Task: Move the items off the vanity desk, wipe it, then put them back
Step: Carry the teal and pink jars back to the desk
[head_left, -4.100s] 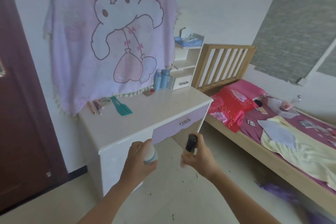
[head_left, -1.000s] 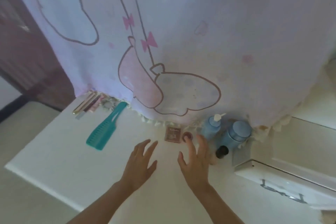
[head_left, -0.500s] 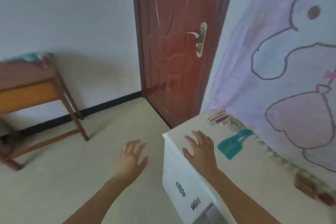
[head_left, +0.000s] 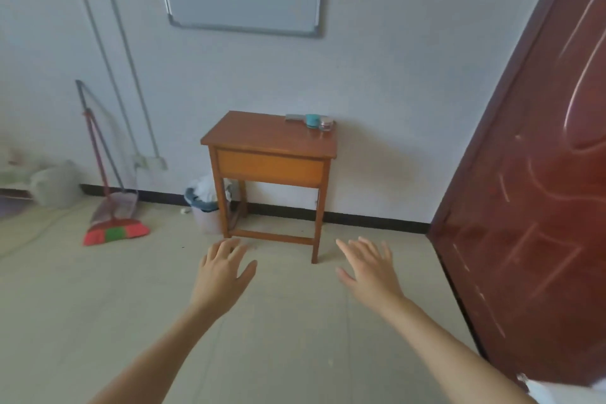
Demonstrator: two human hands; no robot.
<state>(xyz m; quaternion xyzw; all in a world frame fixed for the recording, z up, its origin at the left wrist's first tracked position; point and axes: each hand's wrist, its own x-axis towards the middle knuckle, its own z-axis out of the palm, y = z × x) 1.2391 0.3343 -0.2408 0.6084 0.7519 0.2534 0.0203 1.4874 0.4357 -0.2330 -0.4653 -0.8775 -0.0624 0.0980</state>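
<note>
Both the left hand [head_left: 223,269] and right hand [head_left: 369,267] are held out empty, fingers spread wide. A teal jar [head_left: 312,121] and small glass jar [head_left: 326,124] are seen on the brown wooden counter [head_left: 262,134].

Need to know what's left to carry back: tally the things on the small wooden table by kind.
jars: 2, a teal jar and a clear jar
grey flat item: 1, too small to identify
Total: 3
</note>
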